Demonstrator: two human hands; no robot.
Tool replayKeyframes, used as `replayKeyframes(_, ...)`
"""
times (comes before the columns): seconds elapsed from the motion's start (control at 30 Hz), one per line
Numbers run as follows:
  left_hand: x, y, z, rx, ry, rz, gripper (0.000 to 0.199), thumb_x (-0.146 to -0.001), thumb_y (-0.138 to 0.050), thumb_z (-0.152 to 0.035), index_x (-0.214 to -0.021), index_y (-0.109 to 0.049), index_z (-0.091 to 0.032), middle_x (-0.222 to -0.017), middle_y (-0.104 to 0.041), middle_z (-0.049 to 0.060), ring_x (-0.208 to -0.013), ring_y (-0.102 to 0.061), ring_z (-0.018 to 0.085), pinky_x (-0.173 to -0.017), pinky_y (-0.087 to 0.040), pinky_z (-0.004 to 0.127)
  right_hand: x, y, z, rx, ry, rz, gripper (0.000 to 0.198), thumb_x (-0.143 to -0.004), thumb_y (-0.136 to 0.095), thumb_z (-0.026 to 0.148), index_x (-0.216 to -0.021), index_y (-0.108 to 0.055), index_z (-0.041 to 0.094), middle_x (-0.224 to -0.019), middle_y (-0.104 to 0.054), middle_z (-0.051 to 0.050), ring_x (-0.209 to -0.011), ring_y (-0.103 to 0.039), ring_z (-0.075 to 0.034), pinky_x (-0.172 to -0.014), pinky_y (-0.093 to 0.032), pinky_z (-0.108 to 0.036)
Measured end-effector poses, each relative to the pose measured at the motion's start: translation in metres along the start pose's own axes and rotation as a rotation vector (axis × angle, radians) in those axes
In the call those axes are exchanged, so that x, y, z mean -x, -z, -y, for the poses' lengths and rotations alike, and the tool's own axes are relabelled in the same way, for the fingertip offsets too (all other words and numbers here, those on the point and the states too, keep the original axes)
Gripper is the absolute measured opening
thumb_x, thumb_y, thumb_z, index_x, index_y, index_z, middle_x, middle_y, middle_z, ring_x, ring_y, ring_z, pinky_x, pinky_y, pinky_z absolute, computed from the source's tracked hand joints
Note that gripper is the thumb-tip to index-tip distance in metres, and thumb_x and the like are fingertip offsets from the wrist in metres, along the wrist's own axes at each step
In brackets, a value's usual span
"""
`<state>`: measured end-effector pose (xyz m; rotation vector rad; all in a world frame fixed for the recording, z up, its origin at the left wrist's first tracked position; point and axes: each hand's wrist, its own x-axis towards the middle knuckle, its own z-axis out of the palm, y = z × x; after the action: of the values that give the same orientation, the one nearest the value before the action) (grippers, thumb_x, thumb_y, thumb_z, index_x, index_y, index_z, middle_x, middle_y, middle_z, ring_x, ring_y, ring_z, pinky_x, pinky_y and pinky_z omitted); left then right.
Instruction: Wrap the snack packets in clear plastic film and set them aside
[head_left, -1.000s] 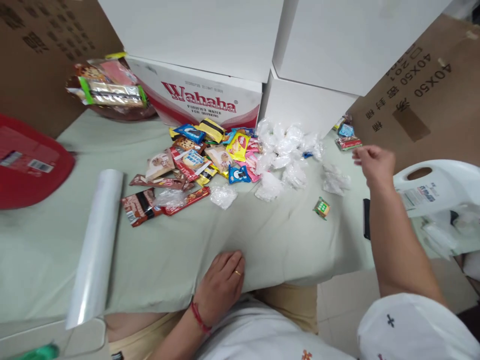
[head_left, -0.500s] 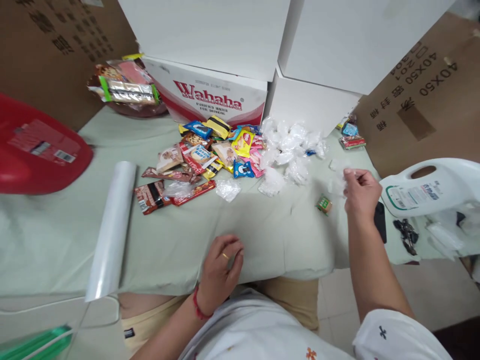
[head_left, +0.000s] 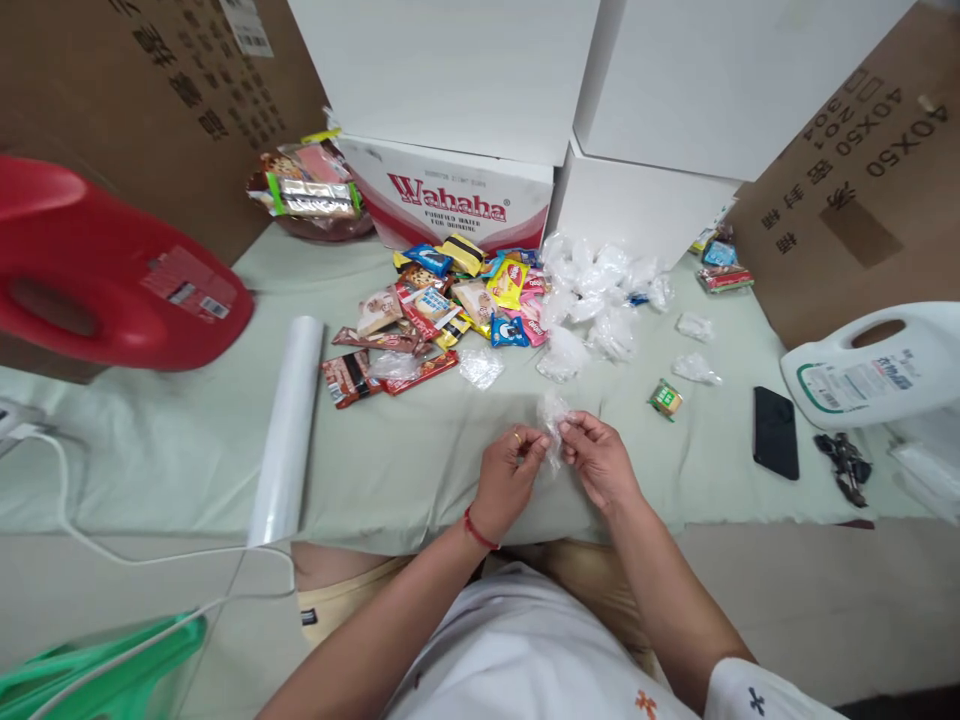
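Between my two hands, over the front of the table, is a crumpled clear plastic bag (head_left: 553, 412). The fingers of my left hand (head_left: 513, 478) pinch its left side, and my right hand (head_left: 598, 457) pinches its right side. Beyond them lies a heap of wrapped snacks (head_left: 450, 300) in brown, red, yellow, blue and pink. Right of the heap is a pile of crumpled clear bags (head_left: 592, 290). A small green-and-gold wrapped snack (head_left: 665, 399) rests to the right of my right hand, with two loose crumpled bags (head_left: 696, 369) behind it.
A roll of plastic film (head_left: 289, 430) and a red jug (head_left: 112, 270) stand left. A black phone (head_left: 775, 433), keys (head_left: 844, 468) and a white jug (head_left: 877, 365) lie right. White boxes (head_left: 450, 190) line the back. A white cable (head_left: 142, 558) hangs at front left.
My right hand has come from the right side to the middle with a clear bag. My left hand has risen to meet it and now pinches the bag too. The view has shifted.
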<state>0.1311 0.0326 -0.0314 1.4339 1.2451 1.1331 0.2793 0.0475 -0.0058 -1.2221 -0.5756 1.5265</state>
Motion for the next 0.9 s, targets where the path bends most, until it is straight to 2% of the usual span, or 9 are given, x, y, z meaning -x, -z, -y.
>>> replayKeyframes(0.1, 0.004, 0.003, 0.000, 0.035, 0.033, -0.040, 0.026, -0.098, -0.058, -0.042, -0.087, -0.065, -0.019, -0.079, -0.067, 0.002, -0.074, -0.061, 0.015, -0.070, -0.048, 0.027, 0.004, -0.001, 0.001, 0.022, 0.022, -0.041, 0.042, -0.053, -0.099, 0.039, -0.076, -0.070, 0.019, -0.062, -0.056, 0.007, -0.047, -0.036, -0.004, -0.042, -0.027, -0.019)
replayKeyframes(0.23, 0.006, 0.005, -0.001, 0.030, -0.016, 0.017, 0.019, -0.090, -0.068, -0.038, -0.089, -0.069, -0.019, -0.088, -0.071, 0.004, -0.084, -0.064, 0.017, -0.079, -0.048, 0.029, 0.009, -0.008, -0.001, 0.071, 0.055, 0.010, 0.043, -0.056, -0.097, 0.043, -0.074, -0.067, 0.018, -0.058, -0.052, 0.008, -0.046, -0.033, -0.004, -0.042, -0.024, -0.020)
replayKeyframes(0.37, 0.004, 0.015, 0.003, 0.265, 0.201, 0.023, 0.026, -0.083, -0.074, -0.044, -0.086, -0.070, -0.019, -0.081, -0.070, 0.002, -0.076, -0.061, 0.016, -0.074, -0.047, 0.028, 0.008, -0.002, 0.003, 0.064, 0.015, 0.014, 0.047, -0.055, -0.097, 0.047, -0.073, -0.063, 0.019, -0.060, -0.051, 0.007, -0.047, -0.032, -0.005, -0.043, -0.024, -0.020)
replayKeyframes(0.47, 0.002, 0.022, 0.004, 0.424, 0.333, -0.034, 0.034, -0.072, -0.082, -0.047, -0.081, -0.068, -0.018, -0.074, -0.067, -0.001, -0.071, -0.058, 0.014, -0.073, -0.047, 0.027, 0.009, 0.005, 0.005, 0.090, 0.097, -0.032, 0.046, -0.061, -0.093, 0.053, -0.077, -0.064, 0.021, -0.071, -0.058, 0.004, -0.058, -0.043, -0.008, -0.050, -0.035, -0.020)
replayKeyframes(0.53, 0.001, 0.024, 0.001, 0.478, 0.367, -0.090, 0.035, -0.068, -0.085, -0.046, -0.077, -0.067, -0.018, -0.071, -0.065, -0.002, -0.069, -0.056, 0.013, -0.072, -0.046, 0.026, 0.011, 0.006, 0.002, 0.223, 0.164, 0.015, 0.043, -0.065, -0.091, 0.052, -0.088, -0.069, 0.022, -0.085, -0.065, 0.001, -0.074, -0.054, -0.012, -0.063, -0.045, -0.023)
replayKeyframes(0.6, 0.000, 0.025, -0.001, 0.523, 0.388, -0.105, 0.036, -0.065, -0.087, -0.045, -0.075, -0.067, -0.018, -0.069, -0.063, -0.003, -0.067, -0.055, 0.011, -0.069, -0.045, 0.025, 0.012, 0.004, -0.004, 0.367, 0.160, 0.090, 0.047, -0.065, -0.091, 0.048, -0.100, -0.072, 0.023, -0.093, -0.068, -0.001, -0.086, -0.059, -0.016, -0.074, -0.048, -0.026)
replayKeyframes(0.67, 0.000, 0.029, -0.003, 0.574, 0.408, -0.094, 0.036, -0.063, -0.089, -0.044, -0.075, -0.068, -0.017, -0.068, -0.063, -0.003, -0.066, -0.054, 0.011, -0.067, -0.044, 0.024, 0.010, 0.004, -0.008, 0.433, 0.126, 0.116, 0.045, -0.066, -0.089, 0.048, -0.099, -0.072, 0.022, -0.086, -0.067, -0.001, -0.082, -0.058, -0.016, -0.073, -0.046, -0.027)
replayKeyframes(0.8, 0.001, 0.049, 0.005, 0.651, 0.467, -0.121, 0.038, -0.059, -0.091, -0.040, -0.077, -0.067, -0.017, -0.068, -0.063, -0.003, -0.064, -0.055, 0.010, -0.065, -0.044, 0.023, -0.001, 0.013, -0.002, 0.398, 0.126, 0.053, 0.040, -0.068, -0.085, 0.052, -0.083, -0.069, 0.020, -0.074, -0.060, 0.002, -0.065, -0.047, -0.012, -0.062, -0.039, -0.025)
replayKeyframes(0.9, -0.002, 0.069, 0.012, 0.511, 0.477, -0.160, 0.034, -0.063, -0.087, -0.041, -0.079, -0.068, -0.017, -0.068, -0.063, -0.002, -0.062, -0.053, 0.011, -0.060, -0.041, 0.023, -0.010, 0.022, 0.005, 0.405, 0.123, 0.030, 0.041, -0.067, -0.085, 0.054, -0.084, -0.069, 0.019, -0.071, -0.058, 0.002, -0.061, -0.044, -0.011, -0.057, -0.036, -0.025)
